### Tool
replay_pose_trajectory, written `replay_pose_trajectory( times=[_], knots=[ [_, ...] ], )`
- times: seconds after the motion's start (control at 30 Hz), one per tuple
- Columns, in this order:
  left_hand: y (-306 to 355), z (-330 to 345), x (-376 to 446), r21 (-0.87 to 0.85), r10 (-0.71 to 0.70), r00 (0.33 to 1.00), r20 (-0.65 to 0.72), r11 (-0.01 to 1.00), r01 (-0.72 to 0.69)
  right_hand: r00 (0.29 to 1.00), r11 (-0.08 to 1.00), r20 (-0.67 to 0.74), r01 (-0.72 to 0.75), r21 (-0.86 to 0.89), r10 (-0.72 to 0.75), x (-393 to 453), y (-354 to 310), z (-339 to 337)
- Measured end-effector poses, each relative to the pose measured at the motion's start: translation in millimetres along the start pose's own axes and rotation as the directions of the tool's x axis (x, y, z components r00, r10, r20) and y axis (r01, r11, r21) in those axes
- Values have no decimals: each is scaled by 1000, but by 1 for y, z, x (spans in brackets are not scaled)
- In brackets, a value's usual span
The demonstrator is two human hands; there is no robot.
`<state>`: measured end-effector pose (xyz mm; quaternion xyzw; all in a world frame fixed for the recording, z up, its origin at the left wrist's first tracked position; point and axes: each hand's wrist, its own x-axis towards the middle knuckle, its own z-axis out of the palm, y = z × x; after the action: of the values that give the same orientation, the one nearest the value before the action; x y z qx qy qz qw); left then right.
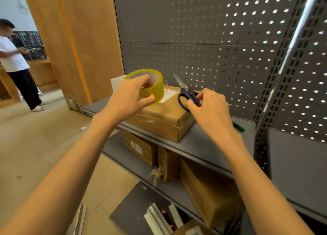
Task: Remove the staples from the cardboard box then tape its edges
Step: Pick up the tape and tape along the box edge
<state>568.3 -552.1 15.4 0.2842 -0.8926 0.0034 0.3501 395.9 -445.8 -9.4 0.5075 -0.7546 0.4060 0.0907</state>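
Grey shelf (203, 142) carries the cardboard box (164, 121) near its left end. Left hand (127, 100) grips the tape roll (148, 86) above it; right hand (210, 109) pinches scissors (187, 94). Taping seems underway; next, probably, cutting the strip.

The left hand (127, 98) covers the near side of the yellow tape roll (152, 86), with fingers hidden inside its core. The right hand (210, 107) hides part of the black scissors (187, 94) handles and most of a green object (238, 126) on the shelf (203, 142); what that object is cannot be told. The cardboard box (162, 121) is partly covered by both hands; staples are too small to make out. A person (14, 57) far left is cut off by the edge.
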Motion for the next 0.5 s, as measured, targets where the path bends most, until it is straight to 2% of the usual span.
replay_pose_trajectory(
  times=[0.23, 0.5],
  knots=[
    [-53, 11, 40, 6, -15, 1000, -5, 1000, 15, 1000, 1000, 14, -18, 12, 18, 54, -13, 45],
    [-97, 27, 69, -89, 55, 998, 5, 995, -54, 997, 996, -12, -75, -37, 75, 72, -20, 75]
  ],
)
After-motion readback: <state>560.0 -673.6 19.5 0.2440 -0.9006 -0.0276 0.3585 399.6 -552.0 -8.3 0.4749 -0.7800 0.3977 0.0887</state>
